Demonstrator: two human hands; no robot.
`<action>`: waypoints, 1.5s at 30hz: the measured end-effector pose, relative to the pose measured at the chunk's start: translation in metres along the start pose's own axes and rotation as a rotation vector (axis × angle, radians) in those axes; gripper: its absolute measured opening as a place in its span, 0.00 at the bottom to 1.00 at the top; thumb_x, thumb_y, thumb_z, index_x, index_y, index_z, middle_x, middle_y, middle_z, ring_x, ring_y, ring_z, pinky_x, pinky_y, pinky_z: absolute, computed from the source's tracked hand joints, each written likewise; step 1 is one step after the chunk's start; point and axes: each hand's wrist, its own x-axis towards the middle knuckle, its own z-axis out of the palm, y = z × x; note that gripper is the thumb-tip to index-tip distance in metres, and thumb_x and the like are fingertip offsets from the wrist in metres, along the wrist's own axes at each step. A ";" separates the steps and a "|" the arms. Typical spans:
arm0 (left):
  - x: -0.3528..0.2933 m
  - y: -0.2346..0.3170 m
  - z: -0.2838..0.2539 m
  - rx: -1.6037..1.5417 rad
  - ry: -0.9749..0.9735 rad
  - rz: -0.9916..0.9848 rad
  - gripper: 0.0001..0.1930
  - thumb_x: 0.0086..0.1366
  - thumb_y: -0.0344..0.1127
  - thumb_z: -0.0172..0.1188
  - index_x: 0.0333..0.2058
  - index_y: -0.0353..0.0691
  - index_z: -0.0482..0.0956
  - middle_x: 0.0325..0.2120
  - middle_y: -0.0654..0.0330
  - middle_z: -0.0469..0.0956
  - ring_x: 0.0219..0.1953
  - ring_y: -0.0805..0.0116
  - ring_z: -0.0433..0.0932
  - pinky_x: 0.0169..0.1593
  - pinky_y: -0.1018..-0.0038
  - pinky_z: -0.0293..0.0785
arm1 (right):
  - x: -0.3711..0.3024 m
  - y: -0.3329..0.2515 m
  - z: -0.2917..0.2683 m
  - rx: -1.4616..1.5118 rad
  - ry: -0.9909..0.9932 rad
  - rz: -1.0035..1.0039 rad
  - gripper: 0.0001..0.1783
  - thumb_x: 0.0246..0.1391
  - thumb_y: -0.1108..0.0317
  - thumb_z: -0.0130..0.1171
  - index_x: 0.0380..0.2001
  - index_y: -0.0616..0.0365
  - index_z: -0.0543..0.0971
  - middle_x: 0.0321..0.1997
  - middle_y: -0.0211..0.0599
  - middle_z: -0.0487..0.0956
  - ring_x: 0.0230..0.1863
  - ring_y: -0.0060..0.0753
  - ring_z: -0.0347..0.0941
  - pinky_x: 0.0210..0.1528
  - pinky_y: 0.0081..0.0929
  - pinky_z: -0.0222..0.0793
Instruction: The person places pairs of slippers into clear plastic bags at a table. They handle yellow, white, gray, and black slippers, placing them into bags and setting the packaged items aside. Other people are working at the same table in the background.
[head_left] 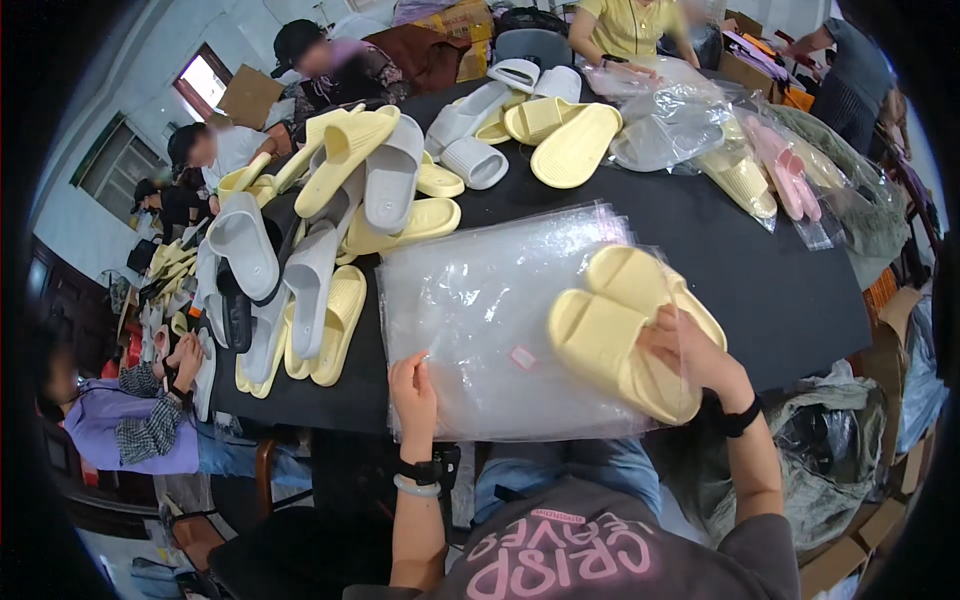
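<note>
A stack of clear plastic bags (470, 310) lies flat at the table's near edge in front of me. My left hand (412, 395) is closed on the left edge of the bags, thumb and fingers pinching the film. Over the right end of the stack is a pair of pale yellow slide slippers (600, 335), toes pointing left. My right hand (690, 345) grips them, fingers tucked into the foot opening. Clear film crosses the slippers near my right hand; how far they sit inside a bag I cannot tell. A small pink label (523, 357) shows on the bags.
A heap of loose yellow and grey slippers (320, 240) lies on the black table (780, 290) to the left, with more slippers (560, 130) at the far side. Bagged slippers (770, 170) lie far right. Co-workers (130, 420) sit around the table. A woven sack (820, 450) stands by my right.
</note>
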 end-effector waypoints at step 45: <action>0.201 -0.029 0.001 -0.435 -0.366 -0.380 0.09 0.62 0.33 0.66 0.38 0.35 0.81 0.28 0.65 0.81 0.32 0.78 0.76 0.38 0.80 0.70 | 0.027 -0.079 0.114 -0.308 0.283 0.311 0.21 0.47 0.68 0.60 0.48 0.49 0.80 0.45 0.35 0.74 0.52 0.42 0.69 0.48 0.39 0.63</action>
